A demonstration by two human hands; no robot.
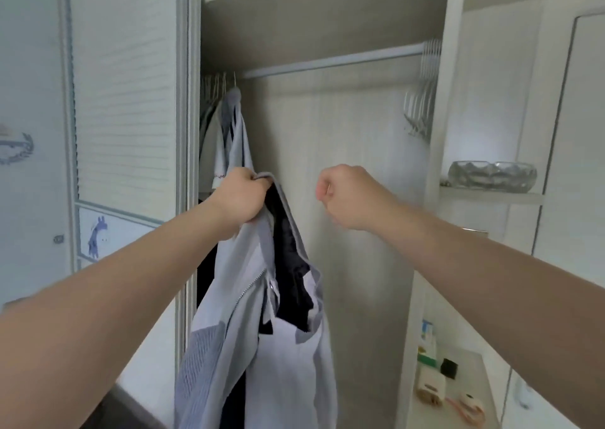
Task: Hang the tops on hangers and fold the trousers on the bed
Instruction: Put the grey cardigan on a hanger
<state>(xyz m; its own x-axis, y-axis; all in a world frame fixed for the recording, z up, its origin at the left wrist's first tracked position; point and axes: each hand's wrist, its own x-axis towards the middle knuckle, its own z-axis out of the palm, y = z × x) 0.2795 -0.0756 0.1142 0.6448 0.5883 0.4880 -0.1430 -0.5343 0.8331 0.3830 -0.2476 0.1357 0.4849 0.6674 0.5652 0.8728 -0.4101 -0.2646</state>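
Wardrobe stands open, its louvred door off toward nine o'clock. Rail runs across the top of the bay. Hung clothes are bunched at its ten o'clock end, bare white hangers crowded at the two o'clock end, and the middle of the rail is free. Side shelf at three o'clock carries a glass bowl. Low worktop at five o'clock holds small oddments, too blurred to name.

Step in hand, as I read it: hanging a top. Top, pale grey with dark lining and a zip, dangles from centre down to six o'clock, just beside and below the hung clothes, not on the rail. Whether a hanger is already inside it I cannot tell; no hook shows above the collar.

Left grip: clenched round the collar, fingers curled over bunched cloth, taking the whole weight.

Right grip: closed to a fist at about the same height, near the left one, apart from the top, touching nothing. Nothing seen in it.

Next move, my judgement: if no hanger is in, the right grip must unclench, reach to two o'clock for a bare one and feed it in at the neck. If one is in, lift to the free stretch of rail. Risk: slack cloth sliding off a shoulder.

Trousers and bed: not in view.
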